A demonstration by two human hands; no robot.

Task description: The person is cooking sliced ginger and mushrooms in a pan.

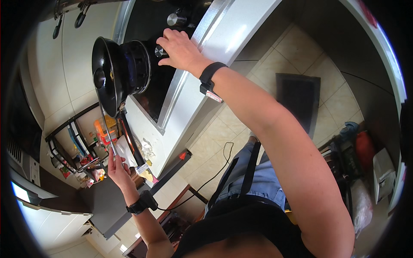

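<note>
A black wok (108,58) sits on the gas burner (140,69) of a black glass cooktop (151,100), a faint bluish glow beneath it. Inside rests the round head of a ladle (99,78), with a bit of yellowish food near it. My left hand (120,169) grips the ladle's long metal handle, near the wok's black handle (130,138). Over at the cooktop's front edge, my right hand (179,50) has its fingers around a silver-faced stove knob (159,51). A second stove knob (174,19) is beyond that hand.
A white countertop (180,129) borders the cooktop. Crumpled tissue (147,147) lies beside the wok handle. Packets and bottles crowd a black rack (75,142) by the wall. A thin cable (206,183) runs from my left wrist strap. On the tiled floor is a dark mat (298,100).
</note>
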